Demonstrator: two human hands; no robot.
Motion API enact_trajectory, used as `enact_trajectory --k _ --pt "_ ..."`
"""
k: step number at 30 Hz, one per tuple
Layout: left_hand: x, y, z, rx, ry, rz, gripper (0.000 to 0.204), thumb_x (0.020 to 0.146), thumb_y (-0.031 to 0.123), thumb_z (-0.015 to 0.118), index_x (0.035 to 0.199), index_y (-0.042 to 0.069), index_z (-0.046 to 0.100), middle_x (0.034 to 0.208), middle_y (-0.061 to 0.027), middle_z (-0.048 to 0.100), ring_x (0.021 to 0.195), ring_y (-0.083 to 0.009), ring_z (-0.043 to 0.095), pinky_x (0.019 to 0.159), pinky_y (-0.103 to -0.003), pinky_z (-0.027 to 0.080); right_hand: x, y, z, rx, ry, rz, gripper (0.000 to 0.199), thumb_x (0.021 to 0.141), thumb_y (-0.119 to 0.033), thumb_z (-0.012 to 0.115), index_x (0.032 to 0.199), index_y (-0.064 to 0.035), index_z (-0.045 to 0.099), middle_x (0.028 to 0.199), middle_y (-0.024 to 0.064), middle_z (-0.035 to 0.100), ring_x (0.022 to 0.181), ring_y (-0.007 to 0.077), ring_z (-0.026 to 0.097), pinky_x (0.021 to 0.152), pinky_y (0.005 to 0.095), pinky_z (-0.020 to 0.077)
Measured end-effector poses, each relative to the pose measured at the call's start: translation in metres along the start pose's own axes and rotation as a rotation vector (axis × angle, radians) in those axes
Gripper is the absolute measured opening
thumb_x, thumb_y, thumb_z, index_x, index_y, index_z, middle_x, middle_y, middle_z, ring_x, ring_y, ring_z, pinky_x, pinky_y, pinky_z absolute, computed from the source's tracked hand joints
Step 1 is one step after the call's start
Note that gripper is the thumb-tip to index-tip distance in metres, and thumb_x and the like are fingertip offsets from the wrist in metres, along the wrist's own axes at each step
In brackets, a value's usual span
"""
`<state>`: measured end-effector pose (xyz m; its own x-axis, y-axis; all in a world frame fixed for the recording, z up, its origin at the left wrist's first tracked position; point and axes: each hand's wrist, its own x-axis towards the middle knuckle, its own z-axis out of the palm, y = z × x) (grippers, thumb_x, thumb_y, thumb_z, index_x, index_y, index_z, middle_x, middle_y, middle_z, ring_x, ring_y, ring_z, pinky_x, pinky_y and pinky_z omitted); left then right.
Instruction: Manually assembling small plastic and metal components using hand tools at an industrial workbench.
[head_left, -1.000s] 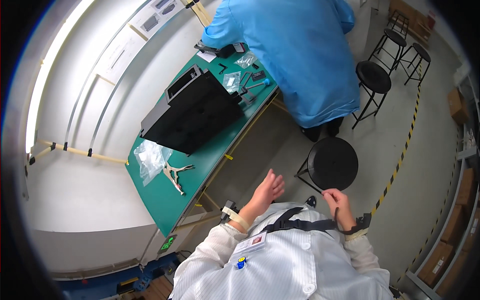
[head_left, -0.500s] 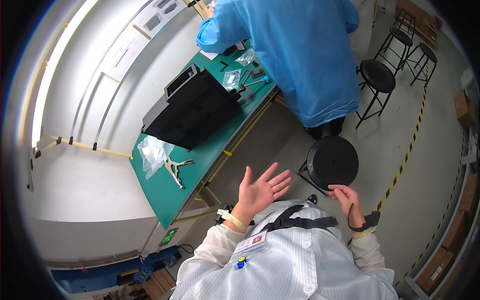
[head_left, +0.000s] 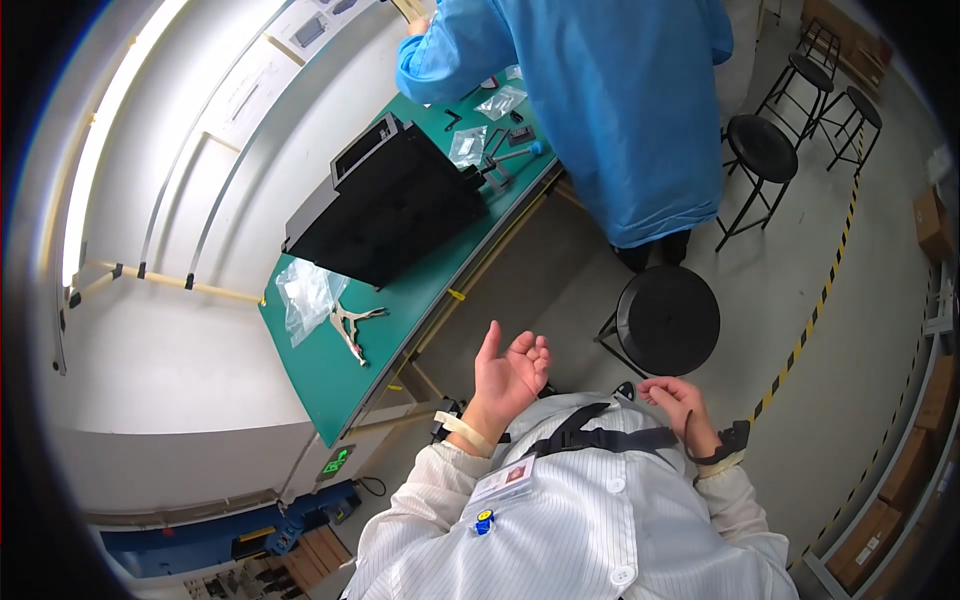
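Observation:
My left hand (head_left: 508, 385) is held palm up in front of my body, thumb raised and fingers half curled, with nothing in it. A pale band circles that wrist. My right hand (head_left: 682, 408) hovers by the near edge of the round black stool (head_left: 668, 320), its fingers bent in against the thumb; I see nothing held there. Left of my hands is a green-topped workbench (head_left: 345, 405). On it stand a large black box-shaped housing (head_left: 385, 215), metal locking pliers (head_left: 350, 330) and a clear plastic bag (head_left: 308, 295).
A person in a blue gown (head_left: 620, 120) stands at the bench ahead. A clamp with a blue handle (head_left: 512, 160) and small bags lie beyond the housing. Black stools (head_left: 762, 150) line the right side. Cardboard boxes (head_left: 870, 540) fill a shelf at far right.
The fingers of my left hand have curled in from a spread palm. My right hand has shifted slightly left and down. The housing and pliers stay in place on the bench.

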<state>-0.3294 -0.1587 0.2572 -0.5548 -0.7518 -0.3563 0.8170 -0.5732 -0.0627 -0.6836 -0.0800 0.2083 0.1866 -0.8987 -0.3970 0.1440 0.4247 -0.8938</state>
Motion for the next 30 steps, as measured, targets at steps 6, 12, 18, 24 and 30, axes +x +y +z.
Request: enact_trajectory --k 6,12,18,24,30 --pt "0.001 0.001 -0.008 -0.007 -0.033 0.036 0.063 0.111 0.061 0.054 0.108 0.003 0.077 0.124 -0.0168 0.075 0.112 -0.0342 0.072 0.091 -0.043 0.062 0.002 0.002 -0.004 -0.014 0.001 0.013 0.024 0.108 -0.009 0.064 0.124 0.0037 0.077 0.119 0.0103 0.08 0.108 0.0177 0.074 0.101 0.034 0.0578" --pt "0.0 -0.01 0.007 0.069 0.099 0.096 0.061 0.112 0.058 0.052 0.125 0.004 0.076 0.151 -0.0223 0.065 0.135 -0.0397 0.064 0.117 -0.053 0.05 -0.005 -0.013 0.0 -0.065 -0.129 0.056 0.029 0.109 -0.014 0.064 0.131 0.0012 0.076 0.121 0.0055 0.079 0.109 0.0142 0.071 0.1 0.0313 0.0548" --pt "0.003 -0.01 -0.004 0.238 0.077 0.072 0.06 0.114 0.055 0.048 0.138 0.006 0.073 0.163 -0.0229 0.056 0.151 -0.0415 0.051 0.127 -0.054 0.041 -0.006 -0.004 0.001 -0.045 -0.356 0.19 0.038 0.112 -0.019 0.06 0.143 0.001 0.071 0.129 0.0037 0.076 0.113 0.0104 0.067 0.099 0.0261 0.0525" --pt "0.004 -0.006 -0.02 0.357 0.165 0.103 0.049 0.115 0.045 0.053 0.137 0.007 0.074 0.159 -0.0212 0.06 0.144 -0.0386 0.058 0.125 -0.052 0.044 -0.004 -0.003 -0.003 -0.033 -0.346 0.151 0.039 0.111 -0.019 0.061 0.143 -0.0001 0.071 0.131 0.0043 0.075 0.114 0.012 0.068 0.1 0.0276 0.0527" --pt "0.004 -0.008 -0.019 0.371 0.233 0.122 0.038 0.113 0.037 0.06 0.132 0.008 0.074 0.152 -0.0193 0.066 0.137 -0.0361 0.063 0.121 -0.051 0.049 -0.006 -0.023 -0.005 -0.072 -0.28 0.165 0.039 0.107 -0.021 0.068 0.14 -0.0025 0.074 0.126 0.0037 0.076 0.114 0.0131 0.068 0.103 0.0307 0.0529"
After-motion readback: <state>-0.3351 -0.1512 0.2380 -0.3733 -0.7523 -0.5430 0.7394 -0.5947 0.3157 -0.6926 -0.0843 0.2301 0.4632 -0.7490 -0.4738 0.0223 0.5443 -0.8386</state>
